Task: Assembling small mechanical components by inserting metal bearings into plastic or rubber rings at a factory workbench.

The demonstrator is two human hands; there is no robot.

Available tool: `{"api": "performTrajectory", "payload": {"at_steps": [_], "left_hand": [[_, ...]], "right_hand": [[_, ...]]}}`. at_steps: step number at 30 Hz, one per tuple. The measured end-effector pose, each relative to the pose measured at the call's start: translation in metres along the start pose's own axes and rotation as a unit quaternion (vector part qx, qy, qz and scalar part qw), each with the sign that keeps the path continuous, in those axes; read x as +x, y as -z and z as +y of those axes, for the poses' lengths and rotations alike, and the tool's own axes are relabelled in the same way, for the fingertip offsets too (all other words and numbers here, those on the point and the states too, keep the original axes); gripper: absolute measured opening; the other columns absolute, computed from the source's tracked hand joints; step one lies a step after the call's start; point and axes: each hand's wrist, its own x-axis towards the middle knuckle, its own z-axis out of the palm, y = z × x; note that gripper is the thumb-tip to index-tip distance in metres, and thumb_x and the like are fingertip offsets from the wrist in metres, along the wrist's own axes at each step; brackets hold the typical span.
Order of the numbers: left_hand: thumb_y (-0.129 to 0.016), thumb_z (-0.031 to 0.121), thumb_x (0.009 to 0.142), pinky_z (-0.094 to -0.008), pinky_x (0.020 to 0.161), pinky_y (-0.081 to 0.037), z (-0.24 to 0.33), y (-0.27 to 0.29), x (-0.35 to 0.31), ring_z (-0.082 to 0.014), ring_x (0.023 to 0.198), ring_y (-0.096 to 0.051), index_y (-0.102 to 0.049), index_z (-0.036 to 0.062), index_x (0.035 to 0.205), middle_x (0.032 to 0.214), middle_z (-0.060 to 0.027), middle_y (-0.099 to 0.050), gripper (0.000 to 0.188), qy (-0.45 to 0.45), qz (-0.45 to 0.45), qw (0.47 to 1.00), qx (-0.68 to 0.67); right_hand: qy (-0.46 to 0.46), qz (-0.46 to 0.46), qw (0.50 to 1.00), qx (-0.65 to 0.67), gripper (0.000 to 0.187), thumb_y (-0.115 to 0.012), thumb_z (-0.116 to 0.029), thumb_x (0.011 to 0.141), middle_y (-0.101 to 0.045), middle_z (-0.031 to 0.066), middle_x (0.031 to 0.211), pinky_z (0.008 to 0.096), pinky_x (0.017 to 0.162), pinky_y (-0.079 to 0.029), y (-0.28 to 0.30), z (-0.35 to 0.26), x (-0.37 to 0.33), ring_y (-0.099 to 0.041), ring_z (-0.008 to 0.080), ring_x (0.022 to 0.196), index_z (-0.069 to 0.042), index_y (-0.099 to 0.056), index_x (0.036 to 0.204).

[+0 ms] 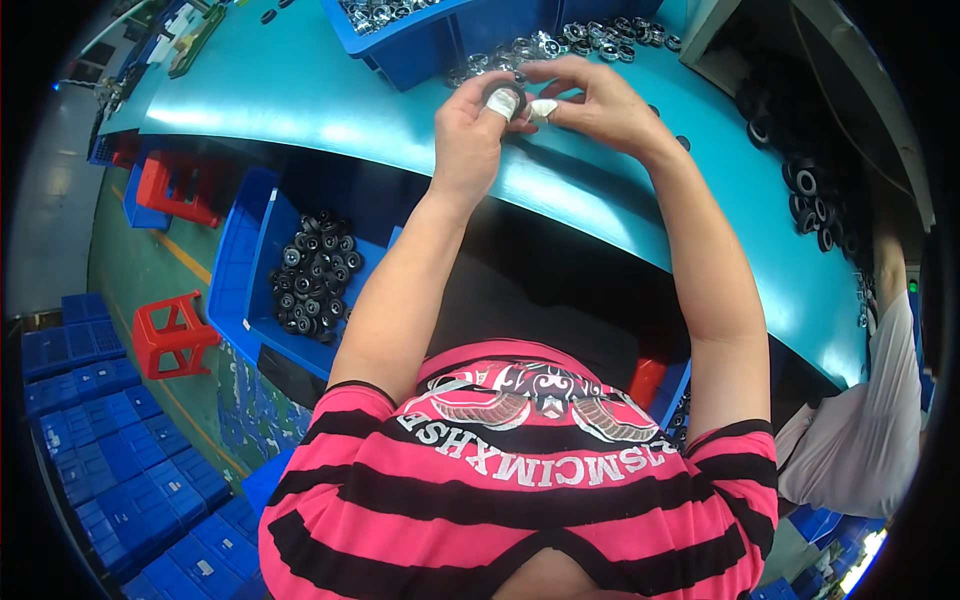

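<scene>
Over the near edge of the teal worktable, my left hand [468, 135] is closed on a small black ring-shaped wheel [519, 93], its white-wrapped thumb pressed across the ring. My right hand [605, 105] is close beside it on the right, fingers curled and a white wrap on the thumb. Its fingertips come up to the wheel's right side; what lies between them is hidden. Just beyond both hands, a row of shiny chrome wheel hubs [603, 40] is spread on the table.
A blue bin [400, 42] with chrome parts stands at the table's far side. Black wheels fill a blue crate [262, 290] below, left. More black rings [806, 182] lie at the right, near another person's arm [888, 260]. Red stools [172, 335] stand on the floor.
</scene>
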Motion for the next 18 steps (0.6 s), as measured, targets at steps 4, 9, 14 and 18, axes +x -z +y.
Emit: {"api": "performTrajectory", "payload": {"at_steps": [4,9,14,18], "left_hand": [[-0.055,0.006,0.102,-0.0335,0.079,-0.060,0.003,0.001,-0.003,-0.0184,0.092,-0.069,-0.060,-0.0031,0.125,0.106,-0.0112,-0.069,0.025,-0.012,-0.008,1.000,0.024],[-0.054,0.010,0.104,-0.0350,0.076,-0.061,0.010,-0.004,0.001,-0.0182,0.091,-0.068,-0.060,0.0017,0.128,0.108,-0.0092,-0.067,0.026,0.025,-0.025,0.999,0.002],[-0.054,0.013,0.105,-0.0348,0.073,-0.061,0.012,-0.006,0.000,-0.0170,0.088,-0.067,-0.060,0.0059,0.131,0.111,-0.0071,-0.066,0.028,0.035,-0.032,0.998,0.040],[-0.057,0.013,0.103,-0.0307,0.063,-0.059,0.008,-0.003,0.002,-0.0136,0.083,-0.066,-0.064,0.0059,0.126,0.105,-0.0055,-0.067,0.025,0.028,-0.002,0.999,0.036]], "right_hand": [[-0.009,-0.043,0.997,0.063,0.041,-0.079,-0.024,0.083,-0.072,0.0109,0.109,0.0346,0.087,-0.051,-0.011,0.002,0.001,-0.065,0.0218,0.100,-0.007,-0.074,0.119],[-0.006,0.020,1.000,0.021,0.037,-0.079,-0.022,0.083,-0.074,0.0113,0.108,0.0336,0.086,-0.052,-0.009,0.004,0.002,-0.068,0.0220,0.099,-0.006,-0.075,0.116],[-0.020,0.037,0.998,0.044,0.037,-0.081,-0.024,0.082,-0.076,0.0119,0.105,0.0324,0.084,-0.054,-0.008,0.004,0.003,-0.070,0.0198,0.094,-0.005,-0.076,0.114],[-0.030,0.040,0.998,0.042,0.041,-0.084,-0.030,0.080,-0.077,0.0113,0.099,0.0318,0.081,-0.055,-0.013,0.003,0.004,-0.072,0.0179,0.089,-0.006,-0.077,0.113]]}}
